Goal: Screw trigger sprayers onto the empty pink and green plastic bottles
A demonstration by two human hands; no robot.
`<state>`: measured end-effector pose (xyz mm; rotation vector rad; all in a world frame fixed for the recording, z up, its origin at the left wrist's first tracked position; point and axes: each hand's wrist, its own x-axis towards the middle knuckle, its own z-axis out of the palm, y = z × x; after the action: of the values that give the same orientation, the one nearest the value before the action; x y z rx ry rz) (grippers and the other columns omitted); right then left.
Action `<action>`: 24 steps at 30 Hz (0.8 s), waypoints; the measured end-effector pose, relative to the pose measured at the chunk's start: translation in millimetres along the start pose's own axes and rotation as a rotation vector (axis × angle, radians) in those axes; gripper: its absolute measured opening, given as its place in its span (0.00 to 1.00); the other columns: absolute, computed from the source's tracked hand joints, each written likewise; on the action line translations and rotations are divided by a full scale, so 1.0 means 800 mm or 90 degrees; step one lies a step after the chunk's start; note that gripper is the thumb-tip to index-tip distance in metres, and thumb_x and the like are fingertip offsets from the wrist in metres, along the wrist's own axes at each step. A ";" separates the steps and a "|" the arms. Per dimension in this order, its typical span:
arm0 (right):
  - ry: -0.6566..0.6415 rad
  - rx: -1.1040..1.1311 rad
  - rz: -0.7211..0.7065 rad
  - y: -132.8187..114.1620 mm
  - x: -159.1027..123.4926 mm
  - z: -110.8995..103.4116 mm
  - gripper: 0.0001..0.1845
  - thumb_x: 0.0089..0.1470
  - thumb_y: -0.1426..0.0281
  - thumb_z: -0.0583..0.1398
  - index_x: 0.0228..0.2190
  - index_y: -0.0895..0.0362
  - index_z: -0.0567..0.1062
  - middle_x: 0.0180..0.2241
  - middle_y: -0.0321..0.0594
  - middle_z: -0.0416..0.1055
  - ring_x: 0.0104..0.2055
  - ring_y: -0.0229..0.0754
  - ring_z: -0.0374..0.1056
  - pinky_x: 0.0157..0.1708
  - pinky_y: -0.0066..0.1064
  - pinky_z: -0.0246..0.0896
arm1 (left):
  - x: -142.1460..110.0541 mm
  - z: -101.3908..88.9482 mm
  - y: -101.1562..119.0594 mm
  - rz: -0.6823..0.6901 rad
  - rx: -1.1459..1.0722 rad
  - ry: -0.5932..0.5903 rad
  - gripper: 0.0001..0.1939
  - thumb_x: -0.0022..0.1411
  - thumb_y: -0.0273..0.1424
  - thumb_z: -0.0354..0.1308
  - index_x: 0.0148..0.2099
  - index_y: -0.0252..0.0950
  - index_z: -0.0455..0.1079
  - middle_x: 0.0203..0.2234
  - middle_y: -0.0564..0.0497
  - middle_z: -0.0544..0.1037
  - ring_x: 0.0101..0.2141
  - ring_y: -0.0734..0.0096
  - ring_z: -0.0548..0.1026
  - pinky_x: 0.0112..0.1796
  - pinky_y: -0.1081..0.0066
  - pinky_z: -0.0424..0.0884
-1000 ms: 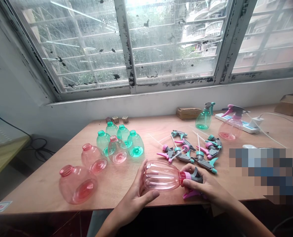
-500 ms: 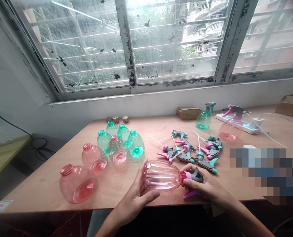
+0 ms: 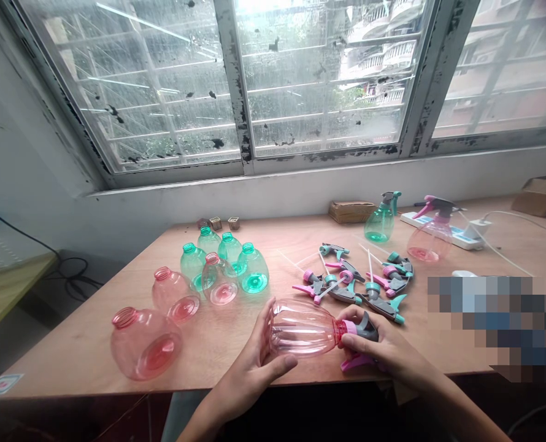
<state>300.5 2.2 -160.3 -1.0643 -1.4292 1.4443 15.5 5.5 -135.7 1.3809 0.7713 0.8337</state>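
Note:
A clear pink spray bottle (image 3: 303,328) lies sideways in both hands, just above the table's front edge, its neck pointing right. My left hand (image 3: 259,362) is wrapped round its base end, thumb along the lower side. Fingers of my right hand (image 3: 383,347) close on the pink collar of the grey-and-pink spray head (image 3: 364,329), which sits on the bottle's neck. The pink trigger hangs below that hand. Behind the bottle lies a pile of loose spray heads (image 3: 346,285) in grey, pink and teal, several with dip tubes.
Pink bottles without heads (image 3: 146,344) and green ones (image 3: 253,270) stand at left. Farther back are a green spray bottle (image 3: 380,221), a pink spray bottle (image 3: 432,236), a power strip (image 3: 457,236) with cables and a cardboard box (image 3: 540,195). A blurred patch covers the right side.

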 end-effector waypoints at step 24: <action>-0.002 -0.011 -0.006 0.001 0.002 -0.002 0.20 0.58 0.55 0.69 0.42 0.56 0.73 0.32 0.35 0.76 0.34 0.43 0.73 0.37 0.33 0.69 | 0.002 -0.002 -0.004 -0.003 -0.005 -0.002 0.53 0.64 0.40 0.68 0.78 0.46 0.36 0.75 0.43 0.50 0.73 0.50 0.49 0.71 0.55 0.49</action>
<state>301.3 4.3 -161.1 -1.0648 -1.4500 1.4293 15.3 7.2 -139.2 1.3729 0.7668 0.8300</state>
